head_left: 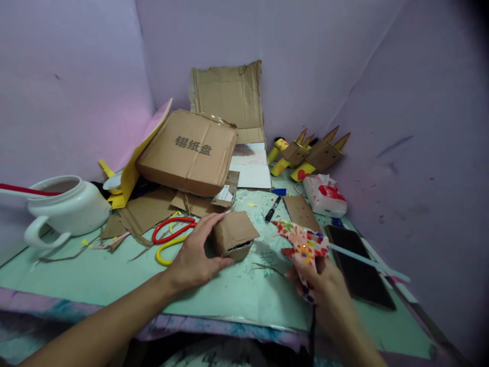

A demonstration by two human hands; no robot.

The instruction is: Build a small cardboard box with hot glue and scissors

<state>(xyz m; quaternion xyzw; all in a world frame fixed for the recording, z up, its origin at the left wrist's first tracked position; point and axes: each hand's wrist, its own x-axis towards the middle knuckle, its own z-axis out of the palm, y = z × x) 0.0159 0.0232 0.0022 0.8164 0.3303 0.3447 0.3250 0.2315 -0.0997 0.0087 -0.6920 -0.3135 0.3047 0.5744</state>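
A small cardboard box (234,234) sits on the green tabletop in front of me, its top flap slightly raised along the near edge over a dark gap. My left hand (200,252) grips the box from its left side, thumb at the near lower corner and fingers around the back. My right hand (319,278) is closed around the handle of a floral-patterned hot glue gun (300,238). Its nozzle points left toward the box, apart from it. A long translucent glue stick (369,262) sticks out of the gun's rear, and a small red light shows on its body.
Scissors (164,253) with red and yellow handles lie left of my left hand. A white pot (72,209) stands far left. Behind are a large carton (191,153), a black marker (273,209), a tissue pack (325,196) and cardboard figures (323,154). A dark phone or tablet (361,267) lies right.
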